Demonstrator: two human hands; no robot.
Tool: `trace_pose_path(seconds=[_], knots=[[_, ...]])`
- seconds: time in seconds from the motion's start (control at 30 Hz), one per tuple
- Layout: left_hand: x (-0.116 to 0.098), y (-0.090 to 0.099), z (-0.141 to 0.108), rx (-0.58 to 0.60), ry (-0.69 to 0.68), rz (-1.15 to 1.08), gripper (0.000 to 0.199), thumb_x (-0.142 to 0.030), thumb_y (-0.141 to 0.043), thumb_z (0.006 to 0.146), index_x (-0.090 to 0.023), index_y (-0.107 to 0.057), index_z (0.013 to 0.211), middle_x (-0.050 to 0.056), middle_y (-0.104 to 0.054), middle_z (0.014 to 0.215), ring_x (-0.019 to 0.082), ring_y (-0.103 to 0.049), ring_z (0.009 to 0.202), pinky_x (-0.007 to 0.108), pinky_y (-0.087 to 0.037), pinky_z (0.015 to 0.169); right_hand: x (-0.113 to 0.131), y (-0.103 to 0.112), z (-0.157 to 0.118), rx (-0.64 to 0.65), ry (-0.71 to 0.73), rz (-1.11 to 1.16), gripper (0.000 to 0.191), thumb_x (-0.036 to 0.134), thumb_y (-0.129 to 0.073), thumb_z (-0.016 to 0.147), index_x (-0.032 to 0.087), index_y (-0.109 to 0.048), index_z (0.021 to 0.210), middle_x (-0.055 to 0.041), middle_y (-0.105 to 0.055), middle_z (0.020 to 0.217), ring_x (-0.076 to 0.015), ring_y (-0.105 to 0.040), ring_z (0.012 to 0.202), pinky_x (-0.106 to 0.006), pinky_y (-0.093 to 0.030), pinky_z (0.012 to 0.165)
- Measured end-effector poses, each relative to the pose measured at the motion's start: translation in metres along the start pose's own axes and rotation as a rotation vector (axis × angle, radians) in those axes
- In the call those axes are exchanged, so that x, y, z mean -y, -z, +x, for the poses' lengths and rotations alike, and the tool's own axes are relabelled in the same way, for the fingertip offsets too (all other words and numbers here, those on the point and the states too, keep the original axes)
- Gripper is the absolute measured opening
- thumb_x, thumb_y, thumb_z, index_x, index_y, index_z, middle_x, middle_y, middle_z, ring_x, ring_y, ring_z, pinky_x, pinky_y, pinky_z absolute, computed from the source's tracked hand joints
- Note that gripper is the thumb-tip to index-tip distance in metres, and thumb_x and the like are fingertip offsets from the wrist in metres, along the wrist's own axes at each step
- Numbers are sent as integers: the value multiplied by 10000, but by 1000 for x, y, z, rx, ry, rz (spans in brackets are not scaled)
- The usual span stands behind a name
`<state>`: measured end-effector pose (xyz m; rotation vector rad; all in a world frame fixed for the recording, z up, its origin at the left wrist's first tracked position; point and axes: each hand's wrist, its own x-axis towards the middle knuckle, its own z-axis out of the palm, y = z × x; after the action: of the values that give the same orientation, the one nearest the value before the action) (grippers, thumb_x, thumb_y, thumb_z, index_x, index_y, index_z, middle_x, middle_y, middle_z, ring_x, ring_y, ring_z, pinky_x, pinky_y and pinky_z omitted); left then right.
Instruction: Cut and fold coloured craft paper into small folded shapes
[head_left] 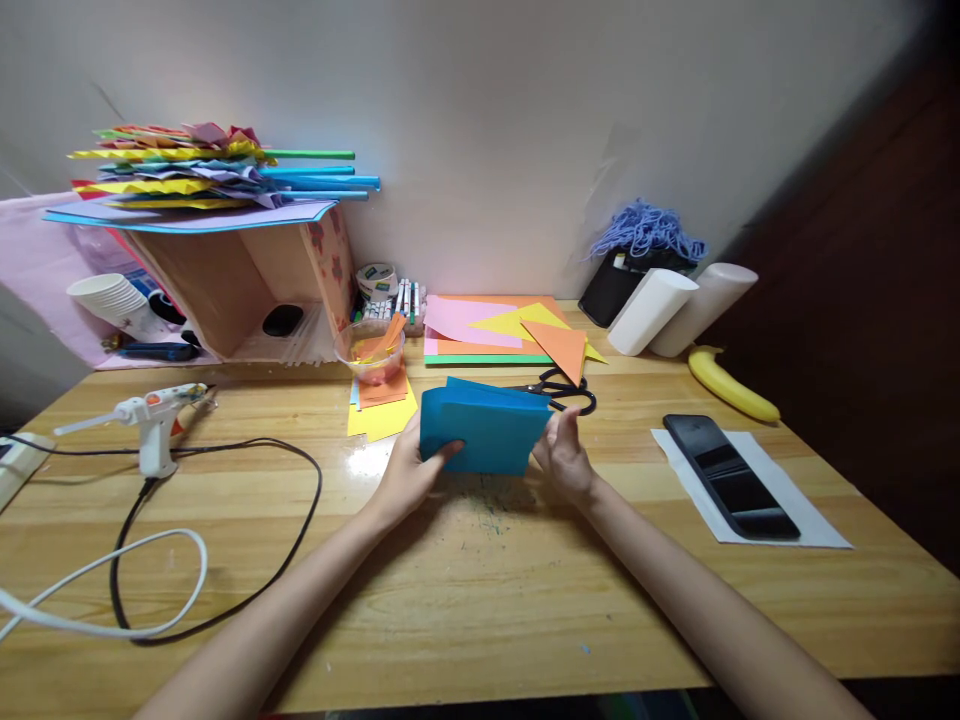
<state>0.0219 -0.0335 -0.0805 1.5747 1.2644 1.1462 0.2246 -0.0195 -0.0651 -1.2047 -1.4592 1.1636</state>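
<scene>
A folded sheet of blue paper [484, 435] is held up above the middle of the table, its layers slightly apart along the top. My left hand [424, 460] grips its left end, thumb across the front and fingers hidden behind. At the opposite end my right hand [566, 452] has hold of the paper's right edge, with some of its fingers out of sight. Just behind the paper lie black-handled scissors [559, 388], their blades partly covered by it. Orange and yellow paper pieces [384, 408] rest under a clear plastic bowl [379, 360] of orange scraps.
Coloured sheets [480, 325] are stacked by the wall. To the left are a glue gun [157, 430] with looping cables and an open box [232, 290] topped with paper flowers. On the right lie a phone [731, 475], a banana [731, 385] and white rolls [652, 310].
</scene>
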Motion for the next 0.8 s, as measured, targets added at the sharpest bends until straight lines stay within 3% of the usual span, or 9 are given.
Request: trace_pose_path(seconds=[0.1, 0.2, 0.33, 0.6, 0.8], knots=[[1, 1, 0, -61, 84, -76, 330, -403, -585, 752, -153, -587, 967, 83, -639, 977, 222, -578, 906, 357, -462, 797, -2, -4, 1, 104, 77, 143, 826, 810, -334, 621, 215, -526, 1161, -94, -639, 989, -244, -585, 964, -332, -496, 768], [-1, 1, -1, -55, 126, -154, 394, -418, -616, 721, -143, -573, 1000, 88, -645, 976, 224, -585, 908, 351, -479, 780, -5, -16, 0, 91, 42, 179, 624, 544, -676, 602, 200, -543, 1105, -85, -631, 1052, -240, -592, 939, -333, -489, 788], [-7, -2, -4, 41, 163, -166, 428, -416, -698, 626, -129, -599, 928, 77, -663, 918, 213, -599, 817, 336, -493, 741, -13, -30, -5, 67, 5, 128, 367, 424, -698, 624, 159, -618, 866, -52, -676, 863, -223, -614, 788, -346, -498, 731], [-12, -5, -7, 108, 81, -157, 377, -371, -697, 649, -146, -617, 941, 65, -658, 973, 210, -597, 851, 348, -477, 793, -18, -31, -4, 112, 138, 20, 311, 375, -702, 628, 183, -620, 858, -46, -668, 900, -234, -599, 832, -360, -485, 767], [-14, -11, -11, 57, 112, -232, 354, -373, -643, 708, -155, -626, 987, 68, -657, 1011, 213, -592, 893, 348, -464, 826, -19, -41, -7, 111, -27, 226, 345, 398, -714, 608, 166, -602, 838, -42, -671, 820, -209, -608, 728, -327, -506, 673]])
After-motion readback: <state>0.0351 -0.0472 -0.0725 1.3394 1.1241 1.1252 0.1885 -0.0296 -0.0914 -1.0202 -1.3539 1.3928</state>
